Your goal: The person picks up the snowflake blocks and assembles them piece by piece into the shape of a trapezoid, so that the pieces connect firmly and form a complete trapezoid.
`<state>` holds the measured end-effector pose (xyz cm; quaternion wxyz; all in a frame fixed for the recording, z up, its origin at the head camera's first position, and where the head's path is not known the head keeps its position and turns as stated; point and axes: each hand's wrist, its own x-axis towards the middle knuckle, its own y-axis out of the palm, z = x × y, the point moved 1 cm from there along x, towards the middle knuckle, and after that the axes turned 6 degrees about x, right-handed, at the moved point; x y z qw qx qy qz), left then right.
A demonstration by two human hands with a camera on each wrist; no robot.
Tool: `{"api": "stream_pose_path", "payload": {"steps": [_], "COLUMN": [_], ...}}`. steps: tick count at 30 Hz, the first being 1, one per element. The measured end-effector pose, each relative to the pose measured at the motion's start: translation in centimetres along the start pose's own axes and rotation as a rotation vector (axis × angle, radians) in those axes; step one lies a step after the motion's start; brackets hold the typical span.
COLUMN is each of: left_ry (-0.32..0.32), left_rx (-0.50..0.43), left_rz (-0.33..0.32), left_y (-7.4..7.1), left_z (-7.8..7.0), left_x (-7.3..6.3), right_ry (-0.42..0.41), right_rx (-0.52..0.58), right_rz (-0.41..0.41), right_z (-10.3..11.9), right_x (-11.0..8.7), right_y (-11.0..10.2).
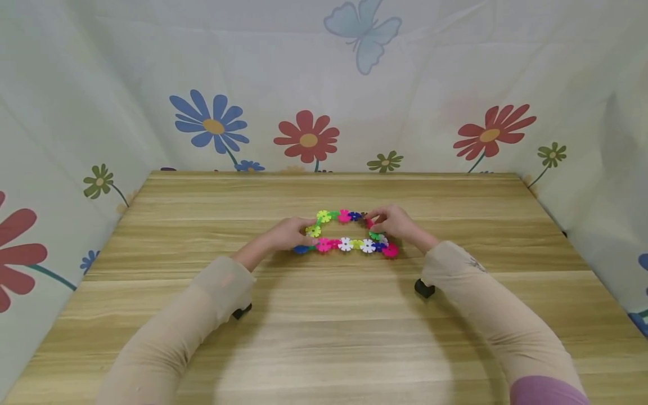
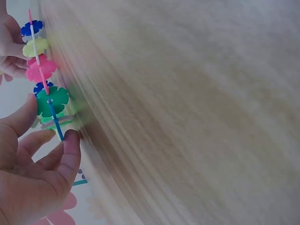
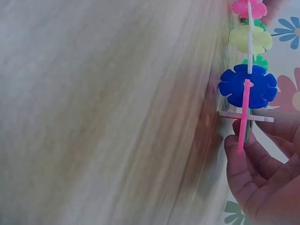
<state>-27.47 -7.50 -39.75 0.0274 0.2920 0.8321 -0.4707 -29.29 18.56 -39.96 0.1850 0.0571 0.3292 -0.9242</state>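
A closed ring of linked plastic snowflake discs [image 1: 346,244] in pink, white, yellow, green and blue lies flattened into a rough rectangle on the table. At its left end, my left hand [image 1: 289,233] pinches it, thumb at the near row and fingers on the far side. In the left wrist view, that thumb is at a green disc [image 2: 52,101], with a fingertip by a blue disc's edge [image 2: 57,123]. My right hand [image 1: 397,223] pinches the right end beside a magenta corner disc [image 1: 390,251]. The right wrist view shows its fingers behind a pink disc [image 3: 244,115] and below a blue one [image 3: 248,86].
The wood-grain table [image 1: 324,337] runs back to a white curtain [image 1: 420,84] printed with flowers and a butterfly. Curtain also hangs along both sides. Black wrist mounts [image 1: 424,288] show beneath the beige sleeves [image 1: 496,304].
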Motion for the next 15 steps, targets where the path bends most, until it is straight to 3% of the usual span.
{"api": "stream_pose_path", "payload": {"steps": [7,12,15], "left_ry": [0.046,0.096,0.084], "left_rx": [0.025,0.052,0.076], "left_rz": [-0.018,-0.074,-0.133], "left_y": [0.2,-0.1,-0.7], "left_z": [0.7,1.7,2.2], "left_x": [0.1,-0.4,-1.2], "right_ry": [-0.019,-0.067,-0.108], "right_rx": [0.012,0.079,0.075], "right_rz": [0.022,0.023,-0.027], "right_z": [-0.1,-0.3,-0.3], "right_x": [-0.1,-0.8,-1.4], "right_y": [-0.2,-1.0,-2.0]}}
